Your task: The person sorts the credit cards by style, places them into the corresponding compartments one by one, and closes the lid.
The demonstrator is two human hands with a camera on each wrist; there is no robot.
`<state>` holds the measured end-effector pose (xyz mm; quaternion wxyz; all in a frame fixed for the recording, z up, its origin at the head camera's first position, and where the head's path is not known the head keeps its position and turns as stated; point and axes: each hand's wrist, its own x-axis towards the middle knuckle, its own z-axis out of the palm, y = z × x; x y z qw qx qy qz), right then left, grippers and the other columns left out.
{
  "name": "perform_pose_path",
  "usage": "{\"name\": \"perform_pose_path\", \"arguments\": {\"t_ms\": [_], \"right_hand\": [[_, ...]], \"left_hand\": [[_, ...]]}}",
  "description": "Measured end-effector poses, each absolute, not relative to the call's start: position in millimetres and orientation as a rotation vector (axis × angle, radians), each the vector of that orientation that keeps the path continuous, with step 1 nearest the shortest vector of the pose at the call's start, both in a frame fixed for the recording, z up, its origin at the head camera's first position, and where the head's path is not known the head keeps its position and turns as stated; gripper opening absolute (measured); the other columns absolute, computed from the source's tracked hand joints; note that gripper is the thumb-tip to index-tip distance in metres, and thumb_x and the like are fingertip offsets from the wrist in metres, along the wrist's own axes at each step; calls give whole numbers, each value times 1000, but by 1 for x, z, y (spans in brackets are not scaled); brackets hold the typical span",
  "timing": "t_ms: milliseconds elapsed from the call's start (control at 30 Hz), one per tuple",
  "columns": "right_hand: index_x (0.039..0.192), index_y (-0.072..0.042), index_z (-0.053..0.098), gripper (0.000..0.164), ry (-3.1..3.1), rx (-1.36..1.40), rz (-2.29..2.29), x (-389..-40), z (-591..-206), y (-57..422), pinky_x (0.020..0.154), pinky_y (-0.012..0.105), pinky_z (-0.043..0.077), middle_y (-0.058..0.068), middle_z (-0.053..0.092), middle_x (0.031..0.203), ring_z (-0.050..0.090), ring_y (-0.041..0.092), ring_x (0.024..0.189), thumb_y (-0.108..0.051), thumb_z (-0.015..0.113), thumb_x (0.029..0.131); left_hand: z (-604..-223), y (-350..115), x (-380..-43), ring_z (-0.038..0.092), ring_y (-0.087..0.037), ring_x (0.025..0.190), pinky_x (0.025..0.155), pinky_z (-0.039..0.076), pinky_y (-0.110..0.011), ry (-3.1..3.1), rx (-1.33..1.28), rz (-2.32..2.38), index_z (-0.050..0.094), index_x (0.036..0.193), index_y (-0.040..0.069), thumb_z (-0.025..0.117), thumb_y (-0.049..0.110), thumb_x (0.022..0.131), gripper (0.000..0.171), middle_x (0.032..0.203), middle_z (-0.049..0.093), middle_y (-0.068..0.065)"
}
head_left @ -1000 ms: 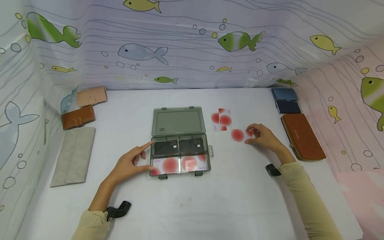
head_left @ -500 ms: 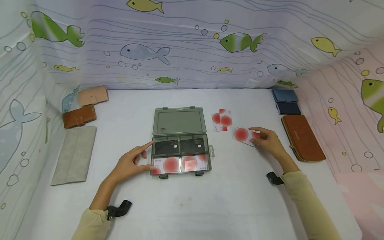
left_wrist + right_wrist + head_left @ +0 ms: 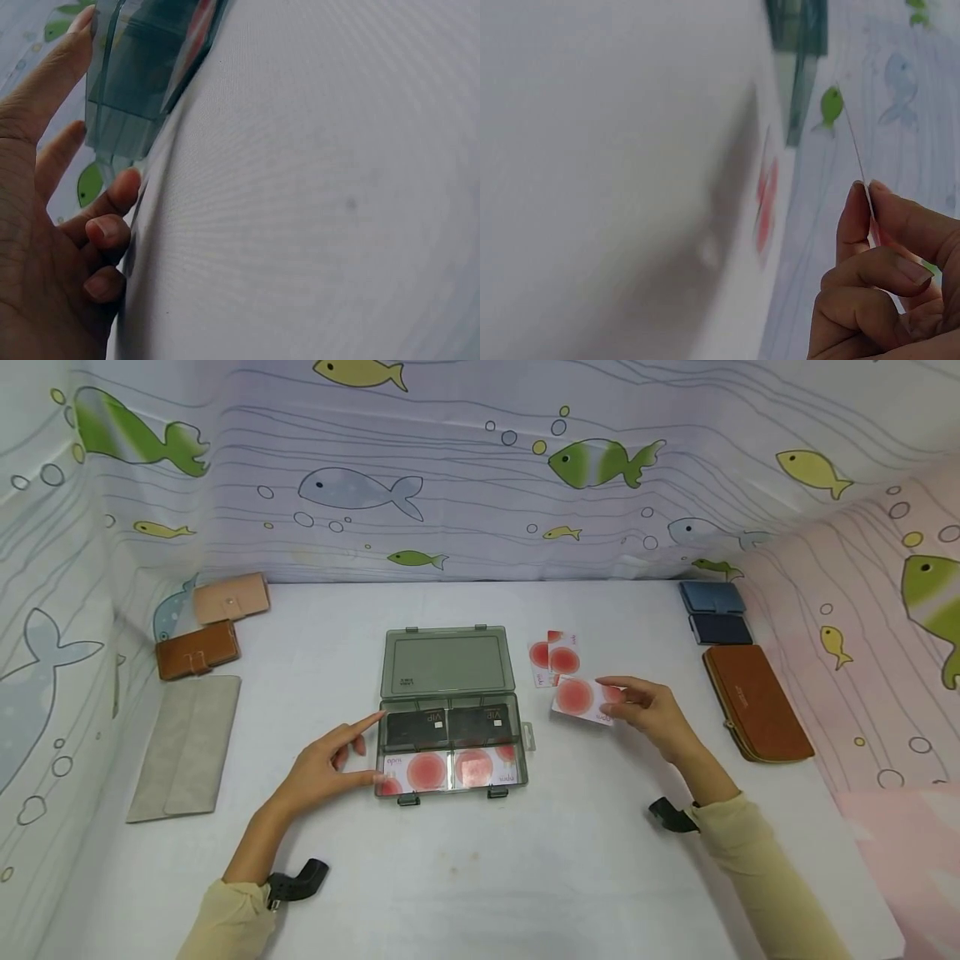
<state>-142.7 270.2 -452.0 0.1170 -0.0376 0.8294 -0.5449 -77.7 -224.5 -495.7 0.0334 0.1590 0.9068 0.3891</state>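
Observation:
A translucent grey-green plastic box (image 3: 447, 664) lies with its lid folded back. Black VIP cards (image 3: 415, 728) fill its rear compartments, and white cards with red circles (image 3: 425, 771) fill the front ones. Along the box's left side, my left hand (image 3: 321, 774) touches it with extended index finger and thumb; the other fingers are bent. To the right of the box, my right hand (image 3: 652, 714) pinches a white card with a red circle (image 3: 575, 697) between thumb and fingers, raised off the table. In the right wrist view, this card (image 3: 857, 146) appears edge-on.
Two overlapping red-and-white cards (image 3: 564, 656) lie behind the held card. On the left are a beige wallet (image 3: 230, 599), a brown wallet (image 3: 198, 649) and a grey flat pouch (image 3: 183, 749). A brown zip wallet (image 3: 757, 702) and blue wallets (image 3: 712, 597) lie on the right.
My right hand has lifted the card off the table and carried it left, toward the overlapping cards and the box. My left hand has stayed at the box.

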Motion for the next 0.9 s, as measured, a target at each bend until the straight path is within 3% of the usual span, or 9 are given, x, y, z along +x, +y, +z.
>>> {"name": "perform_pose_path", "arguments": {"t_ms": [333,633,900], "right_hand": [[123,-6,69,39,2267,-288,-1603,-123,-445,201,57,23,38,0,52,68,45,11,63,-7,77,85],[123,-4,69,39,2152,-399,-1575,-109,-452,158,55,20,34,4,54,69,39,8,56,0,74,84],[115,-9,74,33,2444,-547,-1329,-98,-455,140,53,21,33,-2,53,71,40,7,57,-3,77,83]], "left_hand": [[-495,-224,-78,35,-7,68,60,32,-25,2790,480,1201,48,148,31,89,31,72,86,91,50,6],[-497,-225,-79,34,-7,67,60,33,-25,2774,515,1231,48,148,29,88,29,74,85,90,50,6],[-497,-226,-79,34,-6,67,60,32,-24,2788,507,1206,48,148,30,89,30,73,85,90,49,7]]}}
